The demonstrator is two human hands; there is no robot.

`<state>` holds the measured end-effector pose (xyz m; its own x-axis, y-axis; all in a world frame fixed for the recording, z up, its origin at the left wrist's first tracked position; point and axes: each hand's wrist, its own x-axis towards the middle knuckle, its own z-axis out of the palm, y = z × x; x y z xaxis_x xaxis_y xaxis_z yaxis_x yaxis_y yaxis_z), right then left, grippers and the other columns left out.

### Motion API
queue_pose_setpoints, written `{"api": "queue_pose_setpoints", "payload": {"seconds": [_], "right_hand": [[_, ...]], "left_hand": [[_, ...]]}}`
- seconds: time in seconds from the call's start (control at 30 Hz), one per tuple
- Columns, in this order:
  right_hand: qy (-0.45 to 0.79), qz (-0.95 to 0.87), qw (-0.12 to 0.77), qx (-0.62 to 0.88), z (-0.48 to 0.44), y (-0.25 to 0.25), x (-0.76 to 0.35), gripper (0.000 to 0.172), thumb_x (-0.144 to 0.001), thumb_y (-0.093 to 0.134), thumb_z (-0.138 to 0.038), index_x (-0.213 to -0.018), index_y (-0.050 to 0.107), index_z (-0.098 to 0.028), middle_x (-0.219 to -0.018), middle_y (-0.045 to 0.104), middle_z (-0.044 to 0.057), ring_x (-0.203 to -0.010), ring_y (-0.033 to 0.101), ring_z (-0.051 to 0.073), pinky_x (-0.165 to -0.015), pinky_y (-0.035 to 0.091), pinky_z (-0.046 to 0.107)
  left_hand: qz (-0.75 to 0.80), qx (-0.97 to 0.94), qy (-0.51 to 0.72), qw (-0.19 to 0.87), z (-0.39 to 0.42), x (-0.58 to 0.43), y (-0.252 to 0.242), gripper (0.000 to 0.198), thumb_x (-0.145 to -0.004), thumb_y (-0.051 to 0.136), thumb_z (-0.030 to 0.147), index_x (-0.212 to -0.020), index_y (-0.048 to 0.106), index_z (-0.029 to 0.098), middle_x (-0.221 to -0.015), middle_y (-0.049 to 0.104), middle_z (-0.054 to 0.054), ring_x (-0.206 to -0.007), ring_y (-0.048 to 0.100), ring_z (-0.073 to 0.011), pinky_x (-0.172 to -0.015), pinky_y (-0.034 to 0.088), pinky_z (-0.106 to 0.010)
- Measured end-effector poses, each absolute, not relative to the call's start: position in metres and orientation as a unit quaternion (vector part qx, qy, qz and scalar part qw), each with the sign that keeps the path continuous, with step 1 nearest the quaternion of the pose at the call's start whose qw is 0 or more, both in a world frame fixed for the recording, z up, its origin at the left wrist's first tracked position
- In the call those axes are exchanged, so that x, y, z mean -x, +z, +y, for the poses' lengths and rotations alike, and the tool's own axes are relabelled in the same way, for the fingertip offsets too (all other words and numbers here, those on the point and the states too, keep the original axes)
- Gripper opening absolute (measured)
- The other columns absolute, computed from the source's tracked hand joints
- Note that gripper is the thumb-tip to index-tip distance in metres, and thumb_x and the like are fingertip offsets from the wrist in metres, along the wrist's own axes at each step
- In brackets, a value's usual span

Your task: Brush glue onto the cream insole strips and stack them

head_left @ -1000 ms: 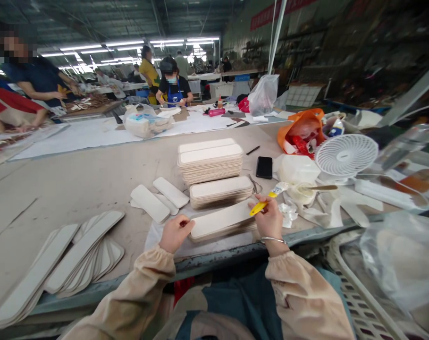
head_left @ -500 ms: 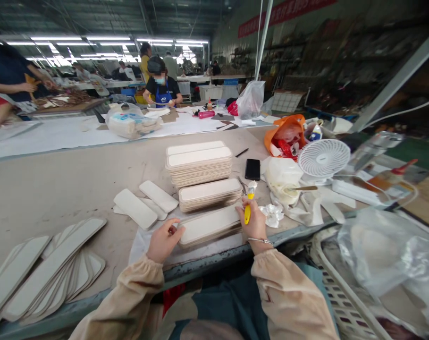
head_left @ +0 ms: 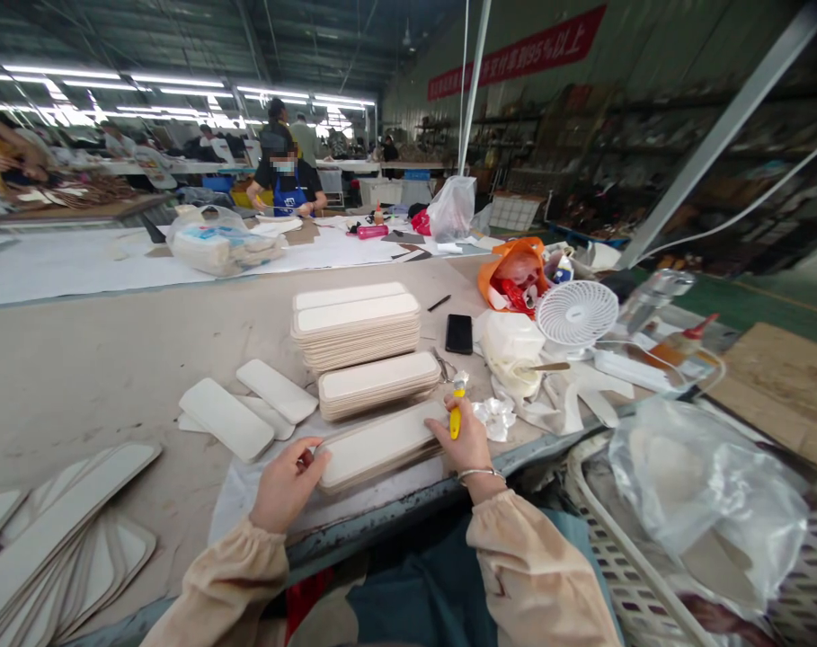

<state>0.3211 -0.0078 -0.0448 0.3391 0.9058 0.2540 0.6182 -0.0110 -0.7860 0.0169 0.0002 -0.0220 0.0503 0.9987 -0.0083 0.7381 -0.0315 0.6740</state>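
In front of me lies a low stack of long white panels with rounded ends [head_left: 385, 443], near the table's front edge. My left hand [head_left: 288, 485] grips the stack's left end, thumb on top and fingers curled at the edge. My right hand [head_left: 467, 438] is closed round a small brush with a yellow handle [head_left: 456, 420], its pale head pointing away from me. The thumb of that hand also touches the stack's right end. Just behind stand a second stack of panels [head_left: 379, 376] and a taller double stack [head_left: 355, 322].
Loose panels [head_left: 227, 420] and a fanned pile [head_left: 77, 548] lie left. To the right are scissors [head_left: 440, 364], a phone [head_left: 459, 333], crumpled white film [head_left: 494, 419], a tub of pale paste [head_left: 519, 377] and a white fan [head_left: 578, 314]. A plastic crate [head_left: 641, 566] stands beside the table.
The view has turned slightly to the right, so everything appears shifted left. Both hands keep about the same places at the stack's ends, and the brush stays in my right hand.
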Motion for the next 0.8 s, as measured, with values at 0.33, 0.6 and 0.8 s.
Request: {"api": "queue_pose_setpoints", "payload": {"seconds": [0.33,0.6,0.8], "right_hand": [[0.161,-0.532,0.446,0.701,-0.0052,-0.0450,-0.3193,0.029,-0.071,0.062,-0.036,-0.095,0.050,-0.024,-0.101,0.066,0.004,-0.090,0.063,0.026,-0.081,0.047,0.041],[0.141,-0.539,0.459,0.692,-0.0051,-0.0446,-0.3165,0.029,-0.071,0.062,-0.034,-0.096,0.049,-0.024,-0.105,0.066,0.005,-0.096,0.062,0.028,-0.085,0.046,0.044],[0.152,-0.533,0.507,0.660,-0.0087,-0.0399,-0.3141,0.030,-0.073,0.063,-0.032,-0.096,0.046,-0.024,-0.108,0.065,0.006,-0.094,0.063,0.026,-0.084,0.047,0.042]], "left_hand": [[0.640,-0.682,0.250,0.252,-0.0007,-0.0154,-0.0268,0.044,-0.079,0.048,0.053,-0.102,0.063,0.018,-0.069,0.056,0.002,-0.060,0.053,-0.0147,-0.062,0.042,-0.029],[0.641,-0.679,0.251,0.256,-0.0010,-0.0169,-0.0268,0.046,-0.080,0.048,0.053,-0.103,0.063,0.017,-0.071,0.057,0.001,-0.061,0.053,-0.0152,-0.064,0.044,-0.031],[0.628,-0.706,0.245,0.216,0.0004,-0.0133,-0.0284,0.043,-0.082,0.048,0.050,-0.106,0.062,0.018,-0.078,0.059,-0.002,-0.069,0.056,-0.0166,-0.068,0.048,-0.031]]}}
